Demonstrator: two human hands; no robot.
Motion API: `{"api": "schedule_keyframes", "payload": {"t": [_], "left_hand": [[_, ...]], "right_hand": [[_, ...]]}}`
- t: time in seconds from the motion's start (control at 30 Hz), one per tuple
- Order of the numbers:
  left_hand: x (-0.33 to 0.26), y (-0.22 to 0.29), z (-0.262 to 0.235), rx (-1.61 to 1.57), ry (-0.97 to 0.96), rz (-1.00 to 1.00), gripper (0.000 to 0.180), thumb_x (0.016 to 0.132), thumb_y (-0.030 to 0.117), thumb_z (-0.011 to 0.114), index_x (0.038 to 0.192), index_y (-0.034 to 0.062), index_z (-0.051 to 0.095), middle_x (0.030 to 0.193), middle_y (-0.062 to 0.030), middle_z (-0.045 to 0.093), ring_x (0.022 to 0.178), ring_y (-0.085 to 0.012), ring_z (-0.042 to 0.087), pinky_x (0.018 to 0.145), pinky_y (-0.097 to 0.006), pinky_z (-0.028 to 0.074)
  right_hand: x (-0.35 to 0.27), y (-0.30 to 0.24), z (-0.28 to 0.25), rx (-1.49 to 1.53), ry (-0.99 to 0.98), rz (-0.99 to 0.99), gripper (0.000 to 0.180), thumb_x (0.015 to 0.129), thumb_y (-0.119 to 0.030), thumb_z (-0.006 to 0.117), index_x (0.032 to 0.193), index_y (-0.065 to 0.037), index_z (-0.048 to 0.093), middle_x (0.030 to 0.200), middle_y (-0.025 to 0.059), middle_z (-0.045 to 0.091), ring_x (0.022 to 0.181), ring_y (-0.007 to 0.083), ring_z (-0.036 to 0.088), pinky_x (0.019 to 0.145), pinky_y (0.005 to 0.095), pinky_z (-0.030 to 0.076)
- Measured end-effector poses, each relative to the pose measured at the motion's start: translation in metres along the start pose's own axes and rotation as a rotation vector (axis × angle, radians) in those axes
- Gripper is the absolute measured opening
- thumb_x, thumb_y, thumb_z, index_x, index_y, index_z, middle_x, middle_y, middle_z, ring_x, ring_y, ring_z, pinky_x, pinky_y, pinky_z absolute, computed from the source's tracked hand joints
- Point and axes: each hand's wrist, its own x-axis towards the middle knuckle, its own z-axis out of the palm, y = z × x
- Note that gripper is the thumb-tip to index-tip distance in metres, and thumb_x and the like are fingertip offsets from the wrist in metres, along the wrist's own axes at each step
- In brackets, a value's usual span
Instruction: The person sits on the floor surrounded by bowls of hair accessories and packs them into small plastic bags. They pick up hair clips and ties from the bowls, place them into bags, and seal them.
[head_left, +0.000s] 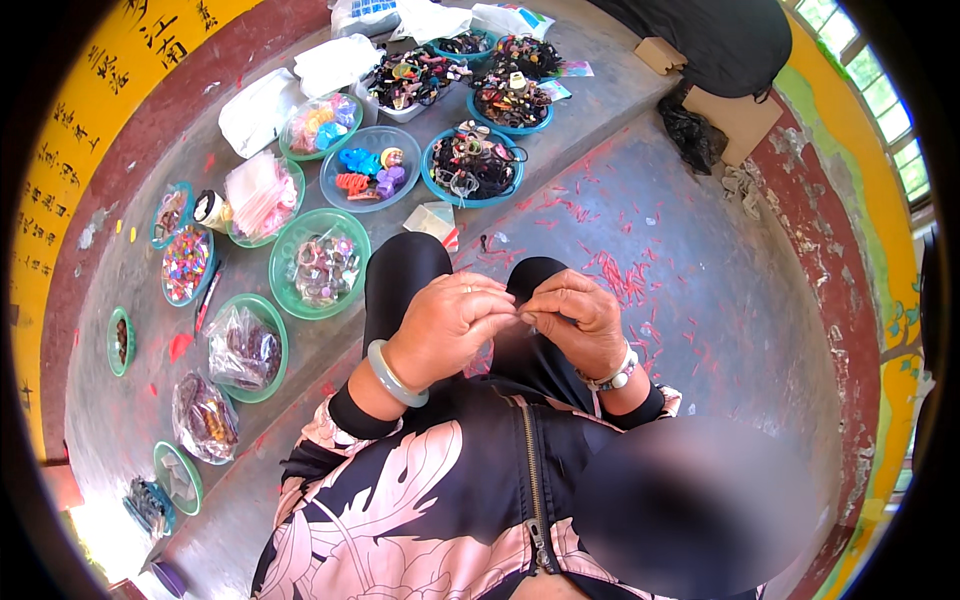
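My left hand [450,315] and right hand [580,315] meet tip to tip above my bent knees, near the center of the head view. The left forearm enters from eight o'clock, a pale bangle [396,375] about its wrist; its thumb and forefinger form a narrow pinch toward three o'clock, the other fingers curled behind. The right forearm enters from four o'clock, a banded bracelet [612,368] at its wrist; its thumb and forefinger, likewise drawn close together, point toward nine o'clock, the knuckles uppermost. Whatever lies between the fingertips is too small for me to tell. Taking the hands as the dial's center, the nearest green bowl [362,247], with small mixed pieces inside, stands between nine and ten o'clock; a blue bowl [430,184] of dark hair ties stands at eleven; red scraps [630,283] lie scattered toward two and three.
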Motion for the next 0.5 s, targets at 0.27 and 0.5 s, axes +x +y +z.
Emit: {"api": "schedule_keyframes", "payload": {"t": [0.27, 0.5], "left_hand": [[-0.0052, 0.0023, -0.0068, -0.321, -0.032, -0.352, 0.01, 0.078, 0.007, 0.062, 0.084, 0.0004, 0.066, 0.083, -0.0089, 0.066, 0.077, -0.0149, 0.062, 0.069, -0.025, 0.048], [-0.0058, -0.0053, -0.0021, -0.77, 0.052, -0.666, 0.012, 0.081, 0.01, 0.061, 0.084, -0.0014, 0.065, 0.074, -0.0025, 0.063, 0.062, -0.0059, 0.053, 0.057, -0.019, 0.041]], "right_hand": [[-0.0037, 0.0015, 0.0009, 0.309, 0.013, 0.249, 0.006, 0.072, -0.002, 0.067, 0.077, 0.0, 0.064, 0.072, 0.0043, 0.061, 0.066, 0.0116, 0.057, 0.057, 0.0231, 0.045], [-0.0058, 0.007, 0.0051, 0.607, 0.053, 0.603, 0.017, 0.086, -0.015, 0.055, 0.091, 0.001, 0.061, 0.076, 0.0033, 0.062, 0.066, 0.0099, 0.057, 0.06, 0.0229, 0.047]]}}
